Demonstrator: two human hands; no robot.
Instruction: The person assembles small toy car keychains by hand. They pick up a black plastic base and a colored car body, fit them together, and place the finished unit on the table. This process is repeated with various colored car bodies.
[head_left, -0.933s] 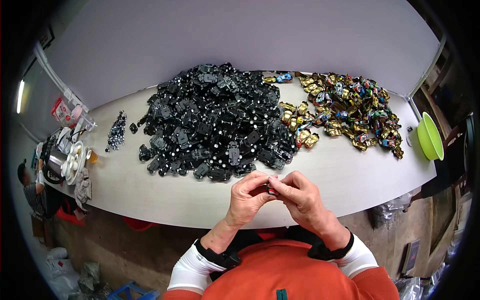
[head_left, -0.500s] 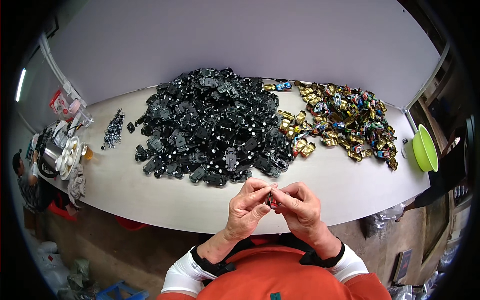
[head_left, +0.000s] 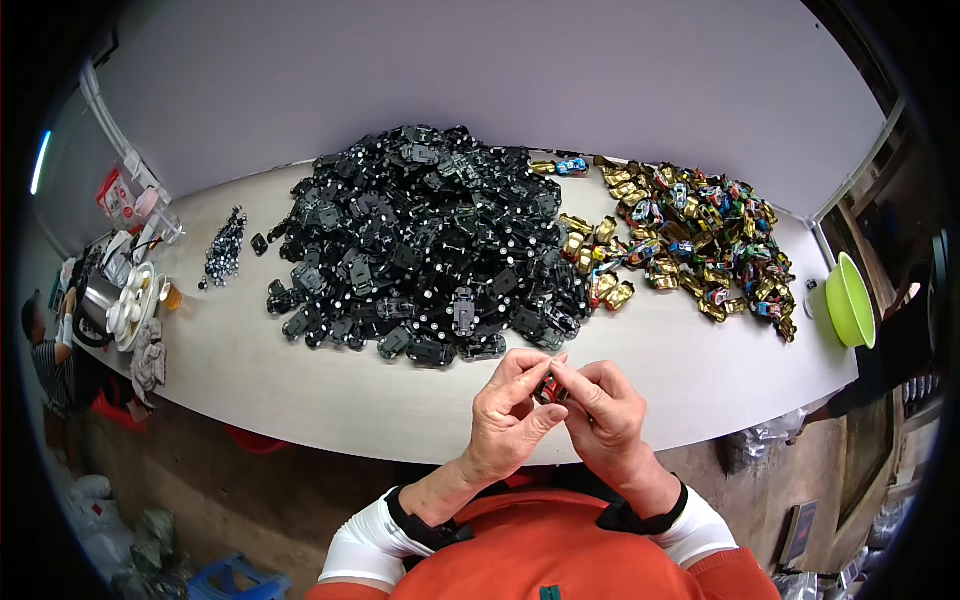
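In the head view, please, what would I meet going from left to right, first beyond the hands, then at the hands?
Beyond: pile of small shiny parts → lone black piece → heap of black car chassis → heap of gold and multicoloured toy cars → green bowl.
At the hands: left hand → small red-and-black piece → right hand.

A small red-and-black toy car [head_left: 551,391], partly hidden, is pinched between the left hand [head_left: 506,414] and right hand [head_left: 607,408] above the worktop [head_left: 310,390], its exact tilt unclear, near the black chassis heap [head_left: 430,240].
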